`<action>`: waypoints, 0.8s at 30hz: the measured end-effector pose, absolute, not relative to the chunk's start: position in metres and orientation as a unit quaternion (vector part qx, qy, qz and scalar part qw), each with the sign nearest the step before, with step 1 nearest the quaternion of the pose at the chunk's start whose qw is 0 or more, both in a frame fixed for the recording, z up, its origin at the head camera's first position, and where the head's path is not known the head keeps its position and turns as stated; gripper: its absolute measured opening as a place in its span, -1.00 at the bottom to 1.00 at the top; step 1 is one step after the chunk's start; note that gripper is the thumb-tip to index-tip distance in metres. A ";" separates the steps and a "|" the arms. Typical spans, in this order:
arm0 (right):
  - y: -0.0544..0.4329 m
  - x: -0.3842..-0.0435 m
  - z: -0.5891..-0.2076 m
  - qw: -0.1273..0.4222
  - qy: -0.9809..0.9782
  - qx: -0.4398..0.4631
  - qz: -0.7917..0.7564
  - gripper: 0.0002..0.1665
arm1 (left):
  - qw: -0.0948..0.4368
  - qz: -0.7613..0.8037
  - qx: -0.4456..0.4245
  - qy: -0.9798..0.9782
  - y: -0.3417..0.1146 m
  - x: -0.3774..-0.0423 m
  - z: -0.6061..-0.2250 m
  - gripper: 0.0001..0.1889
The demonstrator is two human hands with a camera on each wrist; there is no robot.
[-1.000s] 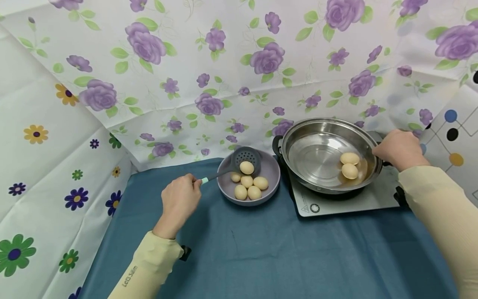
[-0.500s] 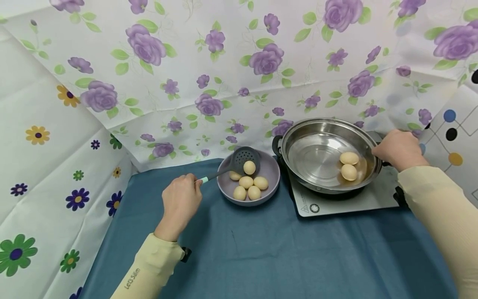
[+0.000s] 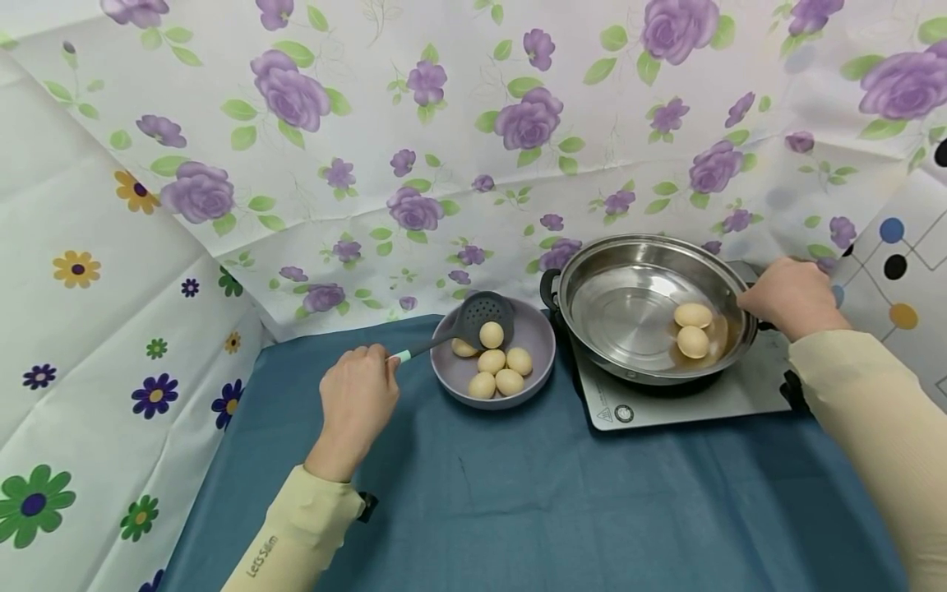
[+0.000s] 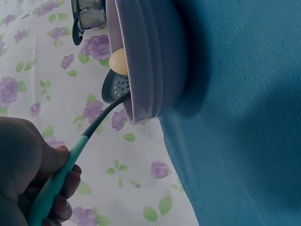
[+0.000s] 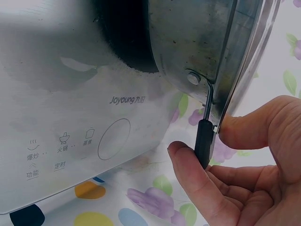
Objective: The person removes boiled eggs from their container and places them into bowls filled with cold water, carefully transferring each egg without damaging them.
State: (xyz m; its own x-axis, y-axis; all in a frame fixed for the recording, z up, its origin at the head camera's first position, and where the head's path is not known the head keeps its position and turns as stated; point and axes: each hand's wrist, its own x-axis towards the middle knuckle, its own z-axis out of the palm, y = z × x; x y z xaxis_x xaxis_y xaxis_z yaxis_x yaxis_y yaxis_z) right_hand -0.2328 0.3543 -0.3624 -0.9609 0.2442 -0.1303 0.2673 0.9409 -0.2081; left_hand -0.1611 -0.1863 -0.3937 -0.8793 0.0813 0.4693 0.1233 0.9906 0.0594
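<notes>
My left hand (image 3: 360,407) grips the teal handle of a dark grey skimmer (image 3: 484,310), its perforated head inside a mauve bowl (image 3: 536,329). A pale egg (image 3: 491,335) sits at the lower part of the skimmer head. Several more eggs (image 3: 491,361) lie in the bowl around and below it. On the right, my right hand (image 3: 792,296) holds the side of a steel pot (image 3: 614,321). In the right wrist view, thumb and fingers pinch its black loop handle (image 5: 203,141) close to the rim. Two eggs (image 3: 693,341) rest against each other inside the pot, near this hand.
The pot stands on a silver induction cooker (image 3: 666,404), whose printed controls show in the right wrist view. A blue cloth (image 3: 503,493) covers the table. Flowered sheets (image 3: 459,123) rise behind it and at both sides.
The eggs in the bowl have rolled slightly, the lower ones toward the right, and the egg at the skimmer has shifted a little. Both hands stay nearly where they were.
</notes>
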 end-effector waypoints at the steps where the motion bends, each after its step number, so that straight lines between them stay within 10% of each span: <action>1: 0.355 -0.233 -0.363 0.052 0.984 0.130 -0.113 -0.41 | 0.251 -0.038 -0.060 -0.965 -0.186 -0.161 -0.394 -0.73; 24: 0.356 -0.231 -0.364 0.060 0.981 0.135 -0.128 -0.49 | 0.354 0.018 -0.119 -0.928 -0.190 -0.164 -0.388 -0.74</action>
